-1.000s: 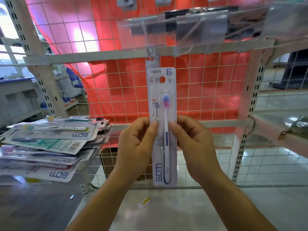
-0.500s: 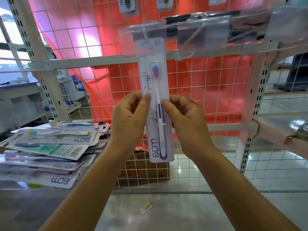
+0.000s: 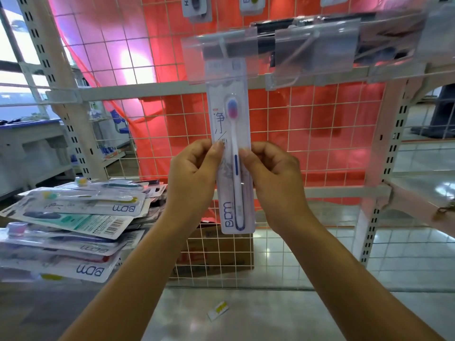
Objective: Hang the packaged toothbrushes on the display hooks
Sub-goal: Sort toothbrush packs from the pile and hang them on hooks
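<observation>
1. Head view: holding one packaged toothbrush [image 3: 232, 129] upright, bristles up, "BDM" logo at the bottom, in front of one white wire grid [image 3: 307, 143] with red sheeting behind.
2. Pinching its left edge with the left hand [image 3: 192, 178]: thumb on the front face, other fingers curled round behind.
3. Pinching its right edge with the right hand [image 3: 275, 183]: same grip, thumb on front, fingers curled. Two hands total, level with each other at about mid-length of the pack.
4. Top end of the pack raised behind the clear flap [image 3: 194, 65] of the leftmost display hook [image 3: 222, 44]. Can't tell whether the hang hole is on the wire.
5. Counting flaps: two fully in frame, second one [image 3: 315, 52] just beside the first, plus a third [image 3: 440, 33] cut by the right edge.
6. Three hung packs [image 3: 197, 6] along the top edge, only the bottom ends showing.
7. Lower left: one loose pile of packaged toothbrushes [image 3: 73, 222] lying flat, near the left forearm. Exact count unreadable. Three "BDM" logos and two barcodes visible in it.
8. Two slotted uprights: left upright [image 3: 66, 94] and right upright [image 3: 391, 143].
9. One cardboard box [image 3: 216, 252] behind the grid, below the held pack.
10. One small label scrap [image 3: 218, 310] on the surface between the forearms.
</observation>
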Action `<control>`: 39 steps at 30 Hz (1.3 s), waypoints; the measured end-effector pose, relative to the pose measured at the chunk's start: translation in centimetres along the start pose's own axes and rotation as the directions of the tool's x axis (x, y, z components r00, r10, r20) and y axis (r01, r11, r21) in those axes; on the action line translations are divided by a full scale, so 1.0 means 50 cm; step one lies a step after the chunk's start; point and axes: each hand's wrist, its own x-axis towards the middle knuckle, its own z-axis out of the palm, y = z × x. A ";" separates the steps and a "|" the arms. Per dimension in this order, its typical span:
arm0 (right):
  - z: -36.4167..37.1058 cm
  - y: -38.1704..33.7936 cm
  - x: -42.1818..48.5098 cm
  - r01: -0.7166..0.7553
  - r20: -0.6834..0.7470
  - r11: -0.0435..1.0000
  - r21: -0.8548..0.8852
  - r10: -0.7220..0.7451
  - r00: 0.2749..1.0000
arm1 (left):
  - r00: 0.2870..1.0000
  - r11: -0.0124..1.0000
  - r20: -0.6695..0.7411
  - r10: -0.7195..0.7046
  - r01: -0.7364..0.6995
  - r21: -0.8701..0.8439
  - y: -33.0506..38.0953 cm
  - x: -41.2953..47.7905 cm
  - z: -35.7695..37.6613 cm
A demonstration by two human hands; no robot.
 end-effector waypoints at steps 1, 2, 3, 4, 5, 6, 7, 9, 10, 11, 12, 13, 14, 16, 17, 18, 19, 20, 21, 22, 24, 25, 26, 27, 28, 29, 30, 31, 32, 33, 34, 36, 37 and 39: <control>0.001 0.001 0.000 0.001 -0.002 1.000 0.000 -0.001 1.000 | 1.000 1.000 0.001 0.001 -0.001 0.009 -0.002 0.001 0.000; 0.002 0.002 0.001 0.001 -0.004 1.000 0.000 -0.001 1.000 | 1.000 1.000 0.002 0.002 -0.002 0.013 -0.002 0.002 0.000; 0.003 0.003 0.002 0.001 -0.008 1.000 0.002 -0.001 1.000 | 1.000 1.000 0.001 0.002 -0.003 0.014 -0.002 0.002 0.000; 0.002 0.003 0.002 0.002 -0.011 1.000 0.003 -0.002 1.000 | 1.000 1.000 0.000 0.001 -0.001 0.010 -0.001 0.002 0.000; 0.002 0.004 0.003 0.005 -0.015 1.000 0.003 -0.005 1.000 | 1.000 1.000 -0.003 0.000 0.000 0.006 -0.001 0.002 0.001; 0.001 0.004 0.004 0.008 -0.018 1.000 0.001 -0.008 1.000 | 1.000 1.000 -0.003 0.001 -0.001 0.003 0.000 0.003 0.002; 0.001 0.005 0.004 0.008 -0.021 1.000 0.000 -0.008 1.000 | 1.000 1.000 -0.006 0.001 -0.001 0.000 -0.001 0.003 0.003; 0.001 0.007 0.005 -0.012 -0.030 1.000 0.017 0.013 0.999 | 1.000 1.000 -0.016 -0.006 0.006 -0.001 -0.005 0.003 0.006; 0.001 0.010 0.005 -0.031 -0.034 0.999 0.031 0.032 0.999 | 1.000 1.000 -0.021 -0.016 0.016 0.001 -0.007 0.003 0.008; 0.001 0.013 0.007 -0.047 -0.037 0.998 0.037 0.048 0.998 | 0.999 1.000 -0.024 -0.027 0.028 0.003 -0.010 0.003 0.010; 0.000 0.017 0.009 -0.058 -0.038 0.998 0.032 0.059 0.998 | 0.999 0.999 -0.024 -0.041 0.041 0.001 -0.013 0.003 0.012; 0.000 0.020 0.012 -0.065 -0.039 0.998 0.021 0.066 0.997 | 0.998 0.999 -0.025 -0.052 0.052 0.001 -0.015 0.003 0.014; -0.001 0.022 0.015 -0.072 -0.039 0.997 0.012 0.072 0.997 | 0.998 0.998 -0.024 -0.059 0.059 0.000 -0.018 0.004 0.015; -0.002 0.027 0.021 -0.081 -0.044 0.997 -0.010 0.080 0.996 | 0.997 0.998 -0.024 -0.068 0.068 0.001 -0.024 0.007 0.015; -0.003 0.031 0.026 -0.083 -0.053 0.996 -0.030 0.081 0.995 | 0.997 0.997 -0.025 -0.073 0.073 0.007 -0.028 0.009 0.015; -0.003 0.036 0.031 -0.086 -0.066 0.995 -0.057 0.082 0.994 | 0.996 0.997 -0.025 -0.080 0.080 0.017 -0.031 0.011 0.016; -0.003 0.042 0.038 -0.092 -0.079 0.992 -0.084 0.085 0.993 | 0.995 0.995 -0.030 -0.093 0.094 0.032 -0.036 0.014 0.017; -0.004 0.048 0.045 -0.100 -0.088 0.990 -0.099 0.092 0.992 | 0.993 0.992 -0.039 -0.112 0.114 0.047 -0.041 0.016 0.019; -0.004 0.056 0.053 -0.107 -0.091 0.989 -0.105 0.098 0.991 | 0.990 0.989 -0.052 -0.132 0.135 0.064 -0.050 0.018 0.021; -0.004 0.064 0.062 -0.110 -0.092 0.988 -0.111 0.100 0.991 | 0.987 0.985 -0.065 -0.149 0.154 0.082 -0.059 0.021 0.021; -0.004 0.082 0.083 -0.100 -0.093 0.982 -0.161 0.086 0.992 | 0.984 0.978 -0.080 -0.158 0.167 0.128 -0.077 0.025 0.023; -0.004 0.091 0.095 -0.086 -0.093 0.978 -0.192 0.070 0.993 | 0.984 0.973 -0.081 -0.158 0.169 0.158 -0.086 0.026 0.022; -0.004 0.099 0.107 -0.072 -0.092 0.973 -0.218 0.053 0.994 | 0.984 0.967 -0.080 -0.161 0.173 0.185 -0.093 0.026 0.022; -0.003 0.107 0.121 -0.063 -0.092 0.970 -0.236 0.042 0.995 | 0.983 0.962 -0.076 -0.168 0.180 0.206 -0.100 0.025 0.021; -0.003 0.115 0.133 -0.063 -0.098 0.966 -0.251 0.040 0.994 | 0.982 0.958 -0.068 -0.178 0.188 0.217 -0.106 0.024 0.020; -0.002 0.123 0.146 -0.069 -0.106 0.962 -0.265 0.042 0.993 | 0.980 0.953 -0.060 -0.188 0.197 0.229 -0.113 0.023 0.021; -0.002 0.132 0.159 -0.073 -0.116 0.958 -0.276 0.043 0.992 | 0.978 0.947 -0.054 -0.199 0.207 0.245 -0.118 0.022 0.021; -0.002 0.141 0.172 -0.076 -0.123 0.955 -0.286 0.042 0.991 | 0.976 0.940 -0.049 -0.212 0.218 0.263 -0.124 0.021 0.022; -0.002 0.149 0.184 -0.080 -0.128 0.952 -0.295 0.043 0.991 | 0.974 0.935 -0.043 -0.223 0.226 0.274 -0.128 0.021 0.023; -0.002 0.156 0.196 -0.087 -0.130 0.949 -0.304 0.049 0.990 | 0.971 0.931 -0.033 -0.236 0.236 0.279 -0.131 0.020 0.025; -0.004 0.163 0.208 -0.097 -0.128 0.945 -0.313 0.060 0.990 | 0.969 0.929 -0.019 -0.247 0.242 0.280 -0.135 0.020 0.026; -0.007 0.174 0.229 -0.125 -0.126 0.936 -0.330 0.087 0.988 | 0.966 0.928 0.012 -0.257 0.243 0.283 -0.138 0.017 0.031; -0.009 0.179 0.238 -0.138 -0.129 0.930 -0.339 0.099 0.987 | 0.966 0.928 0.027 -0.258 0.239 0.287 -0.140 0.015 0.034; -0.012 0.190 0.255 -0.165 -0.144 0.921 -0.354 0.121 0.982 | 0.967 0.925 0.054 -0.249 0.221 0.308 -0.144 0.011 0.039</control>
